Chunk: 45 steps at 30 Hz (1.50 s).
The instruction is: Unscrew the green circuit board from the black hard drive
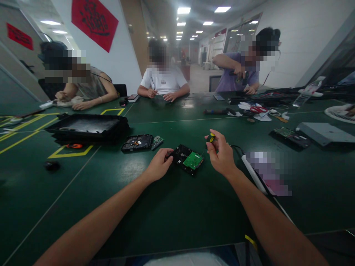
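Forearms (111, 208) over the near edge of the table (166, 221), we judge the hard drive (182, 156) rigid, weighty, best edge-held, our left hand (160, 164) pinching its side, right hand (222, 155) a screwdriver (212, 137).

left hand (160, 164): curled | right hand (221, 153): raised, pinching | forearms (102, 221): bare, stretched forward

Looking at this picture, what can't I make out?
In the head view:
Tool: the right hand covers part of its handle; its shaft is too thin to trace.
Drive: the left hand hides its left corner.
Green board: markings too small to read.
Basket: cut off by the right edge.
White device: pixelation hides its top.
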{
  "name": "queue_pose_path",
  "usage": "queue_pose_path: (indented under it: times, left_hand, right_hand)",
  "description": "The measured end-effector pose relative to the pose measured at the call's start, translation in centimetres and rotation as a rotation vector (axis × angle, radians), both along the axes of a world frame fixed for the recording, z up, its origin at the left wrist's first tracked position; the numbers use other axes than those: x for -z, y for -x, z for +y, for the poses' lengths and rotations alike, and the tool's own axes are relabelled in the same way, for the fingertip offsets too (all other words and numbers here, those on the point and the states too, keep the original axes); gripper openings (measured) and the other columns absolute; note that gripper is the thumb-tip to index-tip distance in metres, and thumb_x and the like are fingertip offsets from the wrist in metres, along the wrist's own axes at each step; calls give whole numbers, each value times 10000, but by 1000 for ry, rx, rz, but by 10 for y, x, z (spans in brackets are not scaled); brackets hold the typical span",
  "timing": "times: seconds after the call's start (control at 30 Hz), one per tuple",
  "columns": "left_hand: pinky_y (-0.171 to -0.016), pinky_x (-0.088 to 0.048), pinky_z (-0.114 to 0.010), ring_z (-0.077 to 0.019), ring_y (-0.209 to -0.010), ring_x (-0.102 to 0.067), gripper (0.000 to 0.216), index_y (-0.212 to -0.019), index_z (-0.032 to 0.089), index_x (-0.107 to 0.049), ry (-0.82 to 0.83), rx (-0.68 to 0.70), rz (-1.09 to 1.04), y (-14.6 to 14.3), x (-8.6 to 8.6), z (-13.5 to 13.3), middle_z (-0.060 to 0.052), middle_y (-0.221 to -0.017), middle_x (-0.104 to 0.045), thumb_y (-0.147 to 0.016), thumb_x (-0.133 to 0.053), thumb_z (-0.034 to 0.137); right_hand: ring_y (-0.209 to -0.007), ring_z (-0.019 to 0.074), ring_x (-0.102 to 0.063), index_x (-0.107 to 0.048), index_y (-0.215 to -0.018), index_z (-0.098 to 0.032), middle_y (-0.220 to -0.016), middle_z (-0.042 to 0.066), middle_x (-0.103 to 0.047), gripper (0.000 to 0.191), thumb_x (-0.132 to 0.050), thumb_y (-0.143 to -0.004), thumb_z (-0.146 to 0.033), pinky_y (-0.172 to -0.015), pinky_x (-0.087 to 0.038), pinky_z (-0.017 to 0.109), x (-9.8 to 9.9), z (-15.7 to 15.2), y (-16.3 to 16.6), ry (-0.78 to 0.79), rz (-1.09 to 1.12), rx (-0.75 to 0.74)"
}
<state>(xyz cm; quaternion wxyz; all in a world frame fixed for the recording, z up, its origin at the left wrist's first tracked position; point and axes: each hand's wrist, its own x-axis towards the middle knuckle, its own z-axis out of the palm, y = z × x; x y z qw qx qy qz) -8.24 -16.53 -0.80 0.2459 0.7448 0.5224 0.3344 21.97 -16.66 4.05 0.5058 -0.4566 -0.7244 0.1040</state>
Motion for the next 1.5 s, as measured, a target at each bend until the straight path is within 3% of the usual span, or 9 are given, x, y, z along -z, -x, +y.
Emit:
queue_pose_path:
  times: [0.07, 0.2, 0.3, 0.37, 0.43, 0.57, 1.1, 1.33, 1.5]
  left_hand:
    - [-859, -578, -408, -221, -960, -667, 391, -1359, 206, -612, 44, -7, 38, 4, -2, -14, -114, -1264, -637, -999, -558, 351]
    - [-837, -591, -395, -206, -915, -684, 412, -1391, 213, -576, 105, 95, 24, 10, -10, -22, -97, -1203, -659, -987, -546, 290]
    - [-1036, -553, -454, -262, -1188, -652, 448, -1410, 215, -577, 14, 163, 63, 12, -20, -9, -122, -1327, -630, -973, -587, 313]
    - [-1146, -495, -484, -287, -1355, -576, 580, -1520, 257, -495, 60, 251, 67, 12, -27, 1, -117, -1492, -560, -979, -623, 421]
    - [-1220, -426, -520, -314, -1442, -513, 753, -1604, 288, -404, 145, 343, 117, 12, -32, 7, -113, -1602, -488, -948, -678, 540]
    - [-1285, -329, -543, -363, -1514, -408, 1004, -1618, 262, -403, 83, 446, 217, 8, -34, 6, -138, -1639, -428, -789, -831, 631]
    - [-1183, -426, -557, -382, -1348, -517, 960, -1579, 229, -452, -33, 277, 331, -14, -33, -24, -175, -1464, -535, -775, -820, 605]
    - [-1128, -444, -558, -407, -1289, -536, 888, -1513, 181, -512, -70, 42, 446, -37, -25, -46, -202, -1369, -584, -828, -723, 706]
    - [-1098, -449, -576, -442, -1315, -515, 991, -1548, 189, -474, -42, 37, 454, -48, -31, -64, -225, -1406, -576, -810, -664, 823]
  right_hand:
    - [-909, 257, -715, -436, -1563, -320, -1305, 104, -715, 514, -546, -1066, -394, -831, -621, 467, -2, 0, 0, -7, -8, -21]
    - [-990, 272, -684, -513, -1536, -309, -1275, 119, -673, 483, -547, -1059, -370, -874, -603, 475, -7, -1, -1, -81, -72, -25]
    - [-970, 269, -666, -501, -1564, -309, -1203, 107, -676, 508, -540, -1059, -357, -879, -593, 485, -6, -1, -1, -115, -104, -3]
    - [-915, 262, -661, -464, -1596, -322, -1142, 93, -686, 544, -541, -1059, -370, -841, -599, 476, -3, 1, -3, -103, -91, 8]
    - [-850, 247, -659, -428, -1618, -330, -1117, 86, -694, 568, -538, -1063, -386, -793, -607, 456, 0, 3, -4, -72, -57, 4]
    - [-820, 231, -683, -456, -1590, -318, -1143, 85, -709, 529, -524, -1070, -388, -789, -614, 445, 4, 5, -5, -35, -25, -18]
    - [-899, 247, -643, -524, -1508, -317, -1188, 94, -652, 491, -609, -1026, -366, -889, -599, 494, -6, 1, 6, -132, -91, 75]
    - [-1071, 279, -654, -461, -1563, -308, -1312, 118, -632, 526, -563, -1048, -332, -971, -577, 506, 4, 12, 8, -130, -55, 40]
    - [-1051, 273, -655, -428, -1602, -310, -1248, 109, -649, 562, -544, -1053, -325, -1002, -563, 510, 5, 17, 12, -102, -70, 28]
